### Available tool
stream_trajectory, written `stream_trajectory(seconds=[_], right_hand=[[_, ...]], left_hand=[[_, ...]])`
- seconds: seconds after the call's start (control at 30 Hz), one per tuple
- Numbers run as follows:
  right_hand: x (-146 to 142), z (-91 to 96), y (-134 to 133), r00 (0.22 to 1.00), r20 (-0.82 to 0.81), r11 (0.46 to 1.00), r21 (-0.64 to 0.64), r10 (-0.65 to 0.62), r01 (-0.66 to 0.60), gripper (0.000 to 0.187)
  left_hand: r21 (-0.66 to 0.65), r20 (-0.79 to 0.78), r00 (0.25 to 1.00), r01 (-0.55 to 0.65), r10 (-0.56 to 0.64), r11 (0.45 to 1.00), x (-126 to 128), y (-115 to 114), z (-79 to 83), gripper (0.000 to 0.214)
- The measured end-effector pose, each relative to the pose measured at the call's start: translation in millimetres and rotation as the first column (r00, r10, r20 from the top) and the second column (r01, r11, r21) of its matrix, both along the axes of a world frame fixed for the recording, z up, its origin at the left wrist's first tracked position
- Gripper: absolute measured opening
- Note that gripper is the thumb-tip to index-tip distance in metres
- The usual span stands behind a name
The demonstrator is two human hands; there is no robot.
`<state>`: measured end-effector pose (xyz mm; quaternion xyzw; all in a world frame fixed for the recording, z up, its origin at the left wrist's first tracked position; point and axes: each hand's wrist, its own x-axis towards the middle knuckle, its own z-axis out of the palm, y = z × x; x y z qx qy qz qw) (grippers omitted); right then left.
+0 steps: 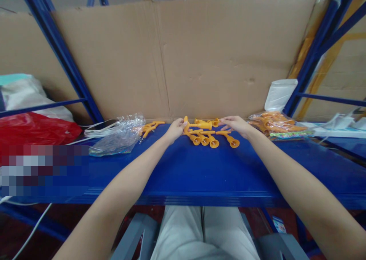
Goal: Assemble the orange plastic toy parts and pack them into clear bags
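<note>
Several small orange plastic trumpet-shaped toys [210, 136] lie in a row on the blue metal shelf [200, 172], bells toward me. My left hand [175, 129] is curled at the left end of the row, its fingers pinched on one orange toy [186, 125]. At the right end my right hand [236, 124] rests palm down with fingers stretched toward the toys, fingertips touching the back of the group. More orange pieces [150, 127] lie to the left of my left hand.
A crumpled clear plastic bag [118, 136] lies left of the toys, with a phone [98, 126] behind it. A bag full of orange toys [276, 124] sits at the right. Brown cardboard [183, 58] backs the shelf. A red bag [31, 130] is far left.
</note>
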<state>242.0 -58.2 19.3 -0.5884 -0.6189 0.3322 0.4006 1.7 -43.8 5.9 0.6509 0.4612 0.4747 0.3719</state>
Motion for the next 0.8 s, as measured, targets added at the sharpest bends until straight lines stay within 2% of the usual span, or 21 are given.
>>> stream_trajectory(seconds=[0.17,0.23,0.33,0.43,0.5,0.63,0.7,0.73,0.8], right_hand=[[0,-3.8,3,0.997,0.078,1.0,-0.011,-0.007,0.008,0.023],[-1,-3.8,2,0.994,0.109,1.0,-0.011,-0.006,0.008,0.022],[-3,-3.1,0,0.991,0.134,1.0,-0.009,-0.013,0.014,0.019],[-3,-2.8,-1,0.989,0.149,1.0,-0.008,-0.017,0.018,0.018],[-3,-2.9,-1,0.988,0.156,1.0,-0.002,-0.022,0.023,0.018],[0,-4.7,2,0.984,0.177,0.999,0.012,-0.032,0.03,0.019],[3,-6.6,5,0.976,0.214,0.999,0.034,-0.037,0.031,0.02],[5,-7.6,6,0.968,0.246,0.998,0.049,-0.045,0.034,0.02],[9,-9.0,9,0.934,0.349,0.995,0.085,-0.072,0.045,0.021]], left_hand=[[0.016,0.013,0.995,-0.101,0.101,0.995,-16,11,1.5,0.027],[-0.024,-0.014,0.987,-0.159,0.159,0.987,-25,17,1.9,0.033],[-0.154,-0.063,0.972,-0.232,0.224,0.961,-38,23,1.2,0.033],[-0.297,-0.104,0.969,-0.245,0.224,0.923,-49,29,-2.4,0.029],[-0.345,-0.138,0.968,-0.245,0.209,0.906,-54,32,-5.9,0.029],[-0.294,-0.292,0.935,-0.287,0.201,0.912,-58,35,-12.9,0.032],[-0.186,-0.462,0.859,-0.336,0.22,0.923,-58,36,-15.1,0.031],[-0.113,-0.562,0.792,-0.361,0.24,0.926,-58,36,-15.7,0.03],[0.05,-0.734,0.611,-0.385,0.295,0.922,-56,34,-16.0,0.029]])
